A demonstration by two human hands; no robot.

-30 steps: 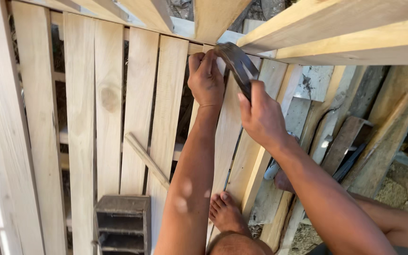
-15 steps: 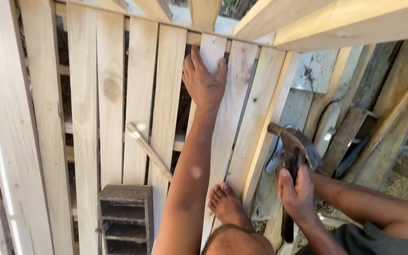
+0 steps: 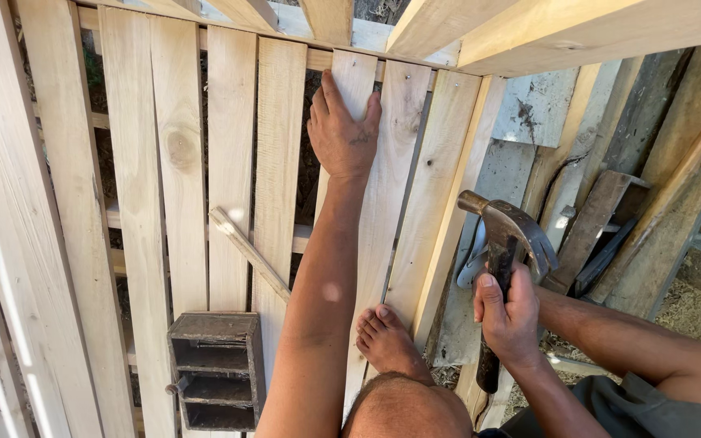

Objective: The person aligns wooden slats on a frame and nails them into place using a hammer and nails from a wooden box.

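Pale wooden slat (image 3: 350,162), upright among its neighbours with dark gaps along both edges, lies under the left hand (image 3: 342,134), fingers spread flat near its top end. Right hand (image 3: 509,316) is clenched around the dark handle of a steel claw hammer (image 3: 506,235), held in open room right of the slats, well apart from them. Dark three-shelf wooden box (image 3: 217,369) stands low left, beside a bare foot (image 3: 387,341).

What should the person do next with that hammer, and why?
Probably swing the dark metal claw hammer up toward the pale wooden slat. The left hand presses that slat flat near its top, while the right hand grips the hammer low, away from it.
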